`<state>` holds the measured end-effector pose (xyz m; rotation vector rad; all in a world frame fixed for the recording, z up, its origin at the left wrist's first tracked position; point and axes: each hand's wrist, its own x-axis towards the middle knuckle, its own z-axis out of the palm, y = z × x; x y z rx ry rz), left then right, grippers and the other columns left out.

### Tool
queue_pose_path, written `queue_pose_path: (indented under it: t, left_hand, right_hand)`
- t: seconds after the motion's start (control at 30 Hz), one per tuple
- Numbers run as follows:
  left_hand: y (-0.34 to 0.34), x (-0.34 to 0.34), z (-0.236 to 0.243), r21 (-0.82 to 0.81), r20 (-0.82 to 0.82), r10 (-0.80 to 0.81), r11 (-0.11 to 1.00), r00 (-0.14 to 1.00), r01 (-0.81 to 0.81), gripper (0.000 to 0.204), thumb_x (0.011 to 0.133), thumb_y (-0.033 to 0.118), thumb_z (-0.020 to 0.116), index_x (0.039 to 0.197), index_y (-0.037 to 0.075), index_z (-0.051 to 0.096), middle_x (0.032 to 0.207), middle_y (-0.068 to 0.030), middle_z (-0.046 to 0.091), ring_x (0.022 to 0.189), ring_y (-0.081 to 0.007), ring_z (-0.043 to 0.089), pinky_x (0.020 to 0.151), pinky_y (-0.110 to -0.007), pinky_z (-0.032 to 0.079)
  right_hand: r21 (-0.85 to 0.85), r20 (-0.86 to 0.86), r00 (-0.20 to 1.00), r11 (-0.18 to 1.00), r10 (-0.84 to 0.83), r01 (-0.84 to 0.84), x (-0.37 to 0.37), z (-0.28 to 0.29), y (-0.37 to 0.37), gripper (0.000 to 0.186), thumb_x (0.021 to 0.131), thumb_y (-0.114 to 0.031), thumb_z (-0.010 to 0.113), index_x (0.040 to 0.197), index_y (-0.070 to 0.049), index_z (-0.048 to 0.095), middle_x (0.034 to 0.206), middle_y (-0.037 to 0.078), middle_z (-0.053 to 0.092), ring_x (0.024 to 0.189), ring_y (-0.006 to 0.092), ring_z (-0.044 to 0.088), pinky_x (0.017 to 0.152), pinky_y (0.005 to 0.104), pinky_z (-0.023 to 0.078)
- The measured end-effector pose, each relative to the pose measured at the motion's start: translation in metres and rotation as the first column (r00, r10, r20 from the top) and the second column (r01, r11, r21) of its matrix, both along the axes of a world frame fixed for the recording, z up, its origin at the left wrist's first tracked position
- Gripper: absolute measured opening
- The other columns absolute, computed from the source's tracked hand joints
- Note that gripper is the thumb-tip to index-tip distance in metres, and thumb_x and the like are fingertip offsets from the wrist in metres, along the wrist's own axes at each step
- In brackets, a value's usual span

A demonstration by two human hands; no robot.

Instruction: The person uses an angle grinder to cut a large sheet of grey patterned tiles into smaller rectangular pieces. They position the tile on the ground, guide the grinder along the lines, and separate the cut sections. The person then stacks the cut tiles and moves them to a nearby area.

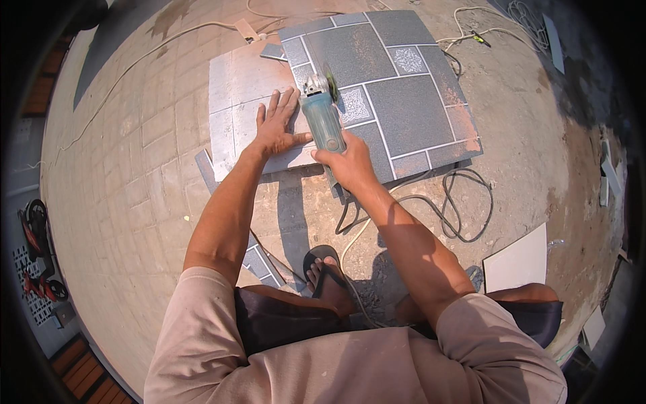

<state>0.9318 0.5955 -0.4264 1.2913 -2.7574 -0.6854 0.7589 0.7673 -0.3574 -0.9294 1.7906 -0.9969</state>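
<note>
My pinkish-beige shirt (pixel 336 370) fills the lower frame, its hem cut off by the edge, and dark shorts (pixel 269 323) show beneath it. One foot in a dark sandal (pixel 314 252) stands at lower centre; the other is mostly hidden behind my right arm and shorts. To the right, a plain pale tile (pixel 521 259) lies partly covered by my knee. Dark cord (pixel 492 198) loops on the ground right of centre.

My hands are apart but near each other. My right hand (pixel 348 161) is wrapped around the teal angle grinder (pixel 324 124) at upper centre, hiding its rear end. My left hand (pixel 276 131) lies flat, fingers spread, on the whitish slab (pixel 229 128), beside the grinder. The disc (pixel 332 84) is a blur; it seems to stand edge-on, and I cannot tell whether it touches the grey patterned tile (pixel 414 108) beneath. Farther off, a cable coil (pixel 525 17) fades into the dark upper-right rim.
</note>
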Motion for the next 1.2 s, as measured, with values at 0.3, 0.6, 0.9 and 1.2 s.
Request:
queue_pose_path:
  t: [0.3,0.6,0.9,1.2]
  left_hand:
    - [0.0,0.0,-0.003,-0.003,-0.023,-0.002,1.0,1.0,0.002,0.128,0.075,0.078,0.077,0.176,0.032,0.013,0.184,0.0001,0.012,0.17,-0.0295,-0.002,0.133,-0.058,-0.007]
    - [0.038,0.008,0.006,0.039,-0.62,0.231,0.963,0.75,-0.265,0.029,0.096,0.022,0.078,0.114,-0.001,0.077,0.122,-0.0205,0.077,0.109,-0.0347,0.074,0.092,-0.039,0.058]
    - [0.116,0.01,0.038,0.439,-0.106,0.312,0.867,0.944,-0.238,0.028,0.1,0.024,0.078,0.092,-0.003,0.078,0.075,-0.0095,0.074,0.066,-0.0151,0.065,0.064,-0.034,0.052]
    - [0.134,0.009,0.005,0.962,-0.113,0.715,0.252,0.69,-0.102,0.014,0.106,0.009,0.066,0.1,0.0,0.074,0.09,-0.0103,0.077,0.073,-0.0169,0.074,0.069,-0.033,0.062]
  right_hand:
    - [-0.007,-0.037,0.999,1.0,-0.016,0.016,0.003,0.001,0.008,0.055,0.076,-0.034,0.085,0.111,0.006,0.072,0.101,0.028,0.076,0.096,0.0402,0.076,0.087,0.0471,0.057]
    - [0.01,-0.009,1.0,1.0,-0.028,0.028,0.003,0.006,0.025,0.054,0.076,-0.033,0.086,0.11,0.006,0.072,0.098,0.027,0.076,0.093,0.0398,0.076,0.085,0.047,0.058]
    - [-0.021,-0.011,0.999,0.999,-0.042,0.042,0.004,-0.007,0.025,0.05,0.076,-0.03,0.084,0.104,0.008,0.071,0.095,0.028,0.075,0.092,0.0402,0.076,0.081,0.0485,0.058]
    - [-0.018,0.043,0.998,0.999,-0.039,0.04,0.01,0.021,0.04,0.048,0.077,-0.027,0.083,0.105,0.011,0.07,0.088,0.026,0.075,0.079,0.0336,0.077,0.072,0.0438,0.06]
